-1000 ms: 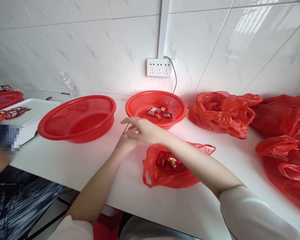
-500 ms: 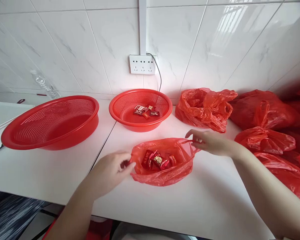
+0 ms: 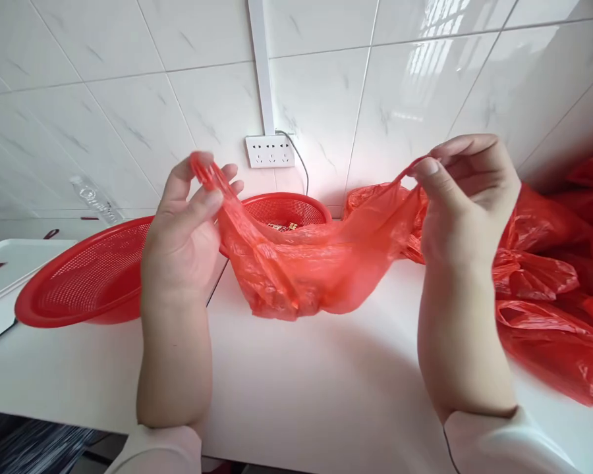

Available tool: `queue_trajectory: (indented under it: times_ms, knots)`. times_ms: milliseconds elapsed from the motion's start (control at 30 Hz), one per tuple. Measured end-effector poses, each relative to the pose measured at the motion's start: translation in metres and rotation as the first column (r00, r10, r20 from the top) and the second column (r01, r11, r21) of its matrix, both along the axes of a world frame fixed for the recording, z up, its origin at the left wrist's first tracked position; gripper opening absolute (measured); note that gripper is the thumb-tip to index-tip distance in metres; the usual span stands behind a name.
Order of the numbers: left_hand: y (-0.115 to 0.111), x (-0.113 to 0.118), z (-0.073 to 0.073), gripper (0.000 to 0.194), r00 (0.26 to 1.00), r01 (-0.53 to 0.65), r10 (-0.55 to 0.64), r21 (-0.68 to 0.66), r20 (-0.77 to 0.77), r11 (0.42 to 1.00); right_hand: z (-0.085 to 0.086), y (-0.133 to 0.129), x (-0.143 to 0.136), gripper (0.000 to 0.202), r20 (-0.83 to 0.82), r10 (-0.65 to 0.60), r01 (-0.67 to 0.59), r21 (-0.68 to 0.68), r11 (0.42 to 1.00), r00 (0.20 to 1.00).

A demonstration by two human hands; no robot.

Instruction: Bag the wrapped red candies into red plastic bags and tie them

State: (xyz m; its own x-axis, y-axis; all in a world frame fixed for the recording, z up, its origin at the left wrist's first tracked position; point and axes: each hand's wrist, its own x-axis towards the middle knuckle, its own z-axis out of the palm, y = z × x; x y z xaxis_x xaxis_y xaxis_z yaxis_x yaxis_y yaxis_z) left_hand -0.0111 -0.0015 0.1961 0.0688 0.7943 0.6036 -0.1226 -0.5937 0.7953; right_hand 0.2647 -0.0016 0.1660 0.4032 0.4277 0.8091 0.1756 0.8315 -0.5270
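Between my hands a red plastic bag (image 3: 306,263) hangs stretched above the white table. My left hand (image 3: 185,217) pinches one of its handles at the upper left. Thumb and fingers of my right hand (image 3: 467,184) grip the opposite handle at the upper right. The bag sags in the middle, and its contents are hidden behind the red plastic. Behind it stands a round red basket (image 3: 286,201), partly covered by the bag, with a few wrapped candies (image 3: 282,226) showing inside.
A larger red basket (image 3: 99,263) stands on the left, near a white tray (image 3: 29,250) and a clear plastic bottle (image 3: 96,199). Several red bags (image 3: 548,276) are piled at the right. A white socket panel (image 3: 270,151) sits on the tiled wall.
Both hands have raised the red bag off the table by its handles and stretched it. The candies seen in its opening before are now out of sight.
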Motion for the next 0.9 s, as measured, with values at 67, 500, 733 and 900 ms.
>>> queue_trajectory:
  times_ms: [67,500,733,900]
  knots:
    - [-0.002,0.007,-0.001,0.049,0.997,0.082,-0.082,0.06,-0.016,0.995,0.001,-0.003,-0.014,0.009,0.003,-0.036,0.035,0.08,0.996,0.999]
    - [-0.009,0.052,-0.032,0.032,0.813,0.306,-0.402,-0.277,-0.422,0.911,-0.014,-0.015,-0.05,0.019,0.643,0.229,-0.26,-0.048,0.965,0.731]
    - [-0.002,0.045,-0.034,0.039,0.863,0.226,-0.393,-0.452,-0.318,0.863,-0.016,-0.004,-0.042,0.018,0.58,0.363,-0.262,-0.254,0.931,0.729]
    - [0.013,0.039,-0.035,0.033,0.894,0.209,-0.355,-0.446,-0.273,0.87,-0.014,-0.005,-0.032,0.016,0.559,0.301,-0.176,-0.267,0.948,0.773]
